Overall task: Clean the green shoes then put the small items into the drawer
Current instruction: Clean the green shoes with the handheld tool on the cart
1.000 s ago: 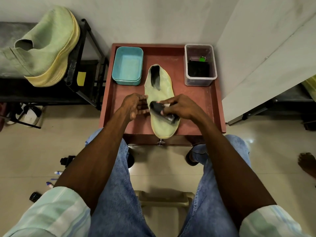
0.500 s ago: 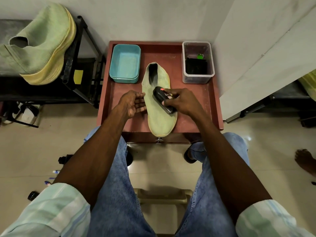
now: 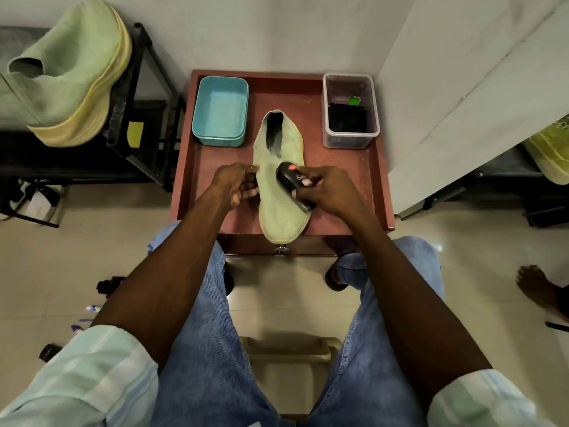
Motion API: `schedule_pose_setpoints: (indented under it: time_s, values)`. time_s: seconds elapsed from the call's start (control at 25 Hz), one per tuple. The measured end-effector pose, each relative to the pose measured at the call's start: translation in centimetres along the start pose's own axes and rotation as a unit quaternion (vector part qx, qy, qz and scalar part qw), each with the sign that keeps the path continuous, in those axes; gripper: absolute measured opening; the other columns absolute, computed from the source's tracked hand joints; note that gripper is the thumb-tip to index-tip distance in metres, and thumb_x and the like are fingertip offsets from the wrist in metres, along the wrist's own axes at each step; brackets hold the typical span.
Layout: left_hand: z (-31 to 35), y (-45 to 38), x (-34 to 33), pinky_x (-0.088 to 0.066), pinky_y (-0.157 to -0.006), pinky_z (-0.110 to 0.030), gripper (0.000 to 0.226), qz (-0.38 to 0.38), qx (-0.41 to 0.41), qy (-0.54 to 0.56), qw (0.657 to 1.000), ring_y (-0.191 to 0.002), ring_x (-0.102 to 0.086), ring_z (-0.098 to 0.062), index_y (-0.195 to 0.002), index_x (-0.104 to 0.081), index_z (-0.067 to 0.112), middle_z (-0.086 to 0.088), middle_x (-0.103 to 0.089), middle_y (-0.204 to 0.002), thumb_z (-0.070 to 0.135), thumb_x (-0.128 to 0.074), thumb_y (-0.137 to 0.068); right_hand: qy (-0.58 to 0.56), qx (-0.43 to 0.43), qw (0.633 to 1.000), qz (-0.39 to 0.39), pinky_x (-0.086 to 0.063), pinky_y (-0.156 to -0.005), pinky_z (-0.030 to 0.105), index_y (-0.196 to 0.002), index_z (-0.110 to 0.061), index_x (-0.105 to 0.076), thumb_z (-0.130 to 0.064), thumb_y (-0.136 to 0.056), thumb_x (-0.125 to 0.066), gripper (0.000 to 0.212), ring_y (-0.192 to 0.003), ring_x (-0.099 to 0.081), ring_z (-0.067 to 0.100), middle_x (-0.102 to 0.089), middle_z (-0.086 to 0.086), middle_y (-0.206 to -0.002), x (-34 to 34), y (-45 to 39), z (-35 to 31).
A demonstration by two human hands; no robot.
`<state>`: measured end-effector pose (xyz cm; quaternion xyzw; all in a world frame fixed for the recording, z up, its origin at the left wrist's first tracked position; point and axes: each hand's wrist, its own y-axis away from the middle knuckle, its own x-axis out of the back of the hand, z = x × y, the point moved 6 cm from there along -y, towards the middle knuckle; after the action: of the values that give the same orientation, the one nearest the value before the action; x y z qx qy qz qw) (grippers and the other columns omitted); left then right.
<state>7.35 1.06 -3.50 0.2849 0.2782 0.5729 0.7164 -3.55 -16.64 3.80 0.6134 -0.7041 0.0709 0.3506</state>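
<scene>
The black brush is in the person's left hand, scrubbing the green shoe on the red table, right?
Not quite. The head view shows the black brush in the right hand, scrubbing the green shoe on the red table. The left hand just steadies the shoe's side.

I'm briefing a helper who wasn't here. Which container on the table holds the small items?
On the red-brown table, look behind the green shoe at the far right corner. The clear tub there holds dark contents and a green bit, unlike the opaque teal tub at the far left.
</scene>
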Motion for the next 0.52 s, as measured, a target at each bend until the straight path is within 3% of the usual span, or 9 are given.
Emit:
schedule_pose_setpoints:
  time_s: [0.08,0.2,0.28,0.4,0.52]
  values:
    - [0.0,0.6,-0.2,-0.055,-0.051,-0.024,0.006,-0.009,-0.013,-0.032,0.999,-0.067,-0.068,-0.016,-0.09,-0.067,0.008,-0.006,-0.069,-0.082,0.014,-0.066,-0.088,0.058,0.016,0.996,0.07,-0.05,-0.072,0.03,-0.131,-0.025,-0.061,-0.03,-0.075,-0.076,0.058,-0.087,-0.064,0.018,-0.069,0.005,-0.105,-1.0,-1.1,0.2]
    - [-0.4,1.8,-0.2,-0.056,-0.046,-0.028,0.003,0.021,-0.041,-0.077,0.996,-0.061,-0.065,-0.02,-0.087,-0.066,0.0,-0.011,-0.067,-0.075,0.002,-0.067,-0.085,0.149,0.019,0.987,0.055,-0.035,-0.065,0.026,-0.132,-0.026,-0.061,-0.037,-0.076,-0.072,0.057,-0.087,-0.058,0.023,-0.058,0.009,-0.101,-2.9,-1.7,0.5]
    - [-0.9,1.7,-0.1,-0.057,-0.046,-0.032,0.003,0.057,-0.054,-0.076,0.994,-0.055,-0.062,-0.025,-0.082,-0.063,-0.004,-0.016,-0.064,-0.072,-0.006,-0.065,-0.083,0.157,0.015,0.987,0.044,-0.033,-0.057,0.023,-0.125,-0.022,-0.067,-0.035,-0.074,-0.074,0.053,-0.073,-0.055,0.016,-0.056,0.004,-0.088,-2.8,-1.0,0.2]
    - [-1.2,1.7,0.2,-0.053,-0.041,-0.031,0.006,0.096,-0.06,-0.08,0.99,-0.046,-0.058,-0.026,-0.087,-0.064,-0.009,-0.017,-0.062,-0.066,-0.007,-0.061,-0.082,0.177,0.045,0.983,-0.021,-0.033,-0.049,0.019,-0.109,-0.02,-0.075,-0.036,-0.069,-0.076,0.043,-0.061,-0.055,0.013,-0.06,-0.002,-0.072,-3.6,2.5,-0.2]
    - [-1.1,1.6,0.3,-0.052,-0.043,-0.029,0.004,0.093,-0.068,-0.092,0.989,-0.052,-0.061,-0.025,-0.085,-0.065,-0.006,-0.016,-0.065,-0.071,-0.006,-0.062,-0.082,0.154,0.07,0.974,-0.151,-0.05,-0.061,0.027,-0.114,-0.028,-0.073,-0.038,-0.067,-0.075,0.048,-0.07,-0.065,0.008,-0.073,-0.009,-0.087,-4.5,6.9,0.6]
